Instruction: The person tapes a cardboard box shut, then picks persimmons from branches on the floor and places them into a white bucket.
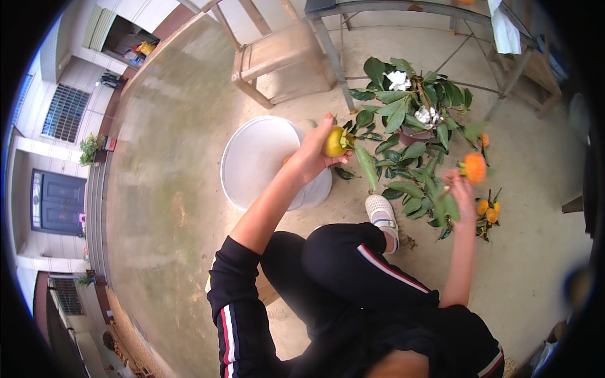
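Note:
My left hand (pixel 315 153) holds a yellow-green persimmon (pixel 334 142) with its green calyx facing right. That hand is above the right side of a white plastic bucket (pixel 253 151). Part of an orange thing (pixel 286 161) shows at the bucket beside my forearm, which hides the rest. On the right, my blurred right hand (pixel 459 191) grips the stem of an orange persimmon (pixel 474 167), with green leaves (pixel 439 201) hanging beside it. Cut leafy branches (pixel 411 189) lie on the concrete between my hands. Several small orange persimmons (pixel 489 211) rest on the ground beyond my right wrist.
A wooden chair (pixel 279 54) stands behind the bucket. At the back is a metal-framed table (pixel 331 61). Leafy stems with crumpled white pieces (pixel 398 81) rise from a brownish pot (pixel 413 136). My white shoe (pixel 380 212) is beside the fallen leaves.

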`<state>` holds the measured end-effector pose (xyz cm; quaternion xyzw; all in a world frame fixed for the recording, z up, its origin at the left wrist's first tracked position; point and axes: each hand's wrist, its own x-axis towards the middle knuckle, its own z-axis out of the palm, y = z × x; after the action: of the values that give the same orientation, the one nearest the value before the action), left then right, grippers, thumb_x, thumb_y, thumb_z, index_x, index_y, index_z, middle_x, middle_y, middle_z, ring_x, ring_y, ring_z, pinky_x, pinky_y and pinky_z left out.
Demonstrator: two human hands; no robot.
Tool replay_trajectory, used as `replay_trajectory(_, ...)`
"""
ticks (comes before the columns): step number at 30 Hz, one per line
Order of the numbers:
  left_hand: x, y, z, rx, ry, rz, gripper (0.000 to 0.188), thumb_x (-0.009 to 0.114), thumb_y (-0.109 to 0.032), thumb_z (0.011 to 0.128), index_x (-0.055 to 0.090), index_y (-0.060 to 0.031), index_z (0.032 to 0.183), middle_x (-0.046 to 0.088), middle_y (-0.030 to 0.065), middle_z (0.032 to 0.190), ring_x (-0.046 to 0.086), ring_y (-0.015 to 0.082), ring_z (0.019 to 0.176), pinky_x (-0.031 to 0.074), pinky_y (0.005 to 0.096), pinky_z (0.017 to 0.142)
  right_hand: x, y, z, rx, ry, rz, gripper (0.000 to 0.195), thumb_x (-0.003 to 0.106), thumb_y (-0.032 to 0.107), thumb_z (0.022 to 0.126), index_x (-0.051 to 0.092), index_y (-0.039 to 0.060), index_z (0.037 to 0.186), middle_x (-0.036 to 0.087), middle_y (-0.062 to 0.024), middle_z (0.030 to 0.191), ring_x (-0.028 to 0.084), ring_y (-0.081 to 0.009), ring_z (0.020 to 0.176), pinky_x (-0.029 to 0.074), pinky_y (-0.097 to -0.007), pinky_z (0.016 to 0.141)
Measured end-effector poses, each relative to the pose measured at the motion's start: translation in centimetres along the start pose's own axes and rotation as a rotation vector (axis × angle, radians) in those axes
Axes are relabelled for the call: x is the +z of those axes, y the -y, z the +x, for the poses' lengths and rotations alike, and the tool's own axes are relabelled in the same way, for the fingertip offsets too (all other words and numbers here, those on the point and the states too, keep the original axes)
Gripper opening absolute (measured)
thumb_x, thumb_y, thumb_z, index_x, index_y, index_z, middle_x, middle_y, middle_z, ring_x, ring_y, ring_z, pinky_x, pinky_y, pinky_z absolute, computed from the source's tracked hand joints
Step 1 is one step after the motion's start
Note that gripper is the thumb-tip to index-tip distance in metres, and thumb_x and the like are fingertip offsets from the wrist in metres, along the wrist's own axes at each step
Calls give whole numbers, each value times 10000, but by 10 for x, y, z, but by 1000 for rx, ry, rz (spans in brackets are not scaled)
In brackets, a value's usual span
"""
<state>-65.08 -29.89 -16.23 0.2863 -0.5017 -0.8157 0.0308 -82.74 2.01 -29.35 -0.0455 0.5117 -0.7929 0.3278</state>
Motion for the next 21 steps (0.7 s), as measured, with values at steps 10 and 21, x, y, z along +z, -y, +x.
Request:
replay_trajectory(10, 53, 30, 26, 109, -6, 311, 483, 531, -443, 959, 530, 19, 1099, 593, 81, 892, 598, 155, 752, 516, 303, 666, 105, -2, 2, 142, 425, -143, 183, 610, 62, 885, 585, 48, 1066, 619, -23, 1090, 565, -134, 1032, 421, -293, 926)
replay_trajectory(21, 11, 49, 40, 402, -310, 685, 409, 696, -351, 862, 509, -5, 978, 583, 65, 769, 564, 120, 669, 489, 283, 556, 111, -13, -3, 137, 399, -139, 264, 593, -39, 847, 535, 28, 1096, 620, -62, 1011, 605, -188, 962, 463, -327, 906)
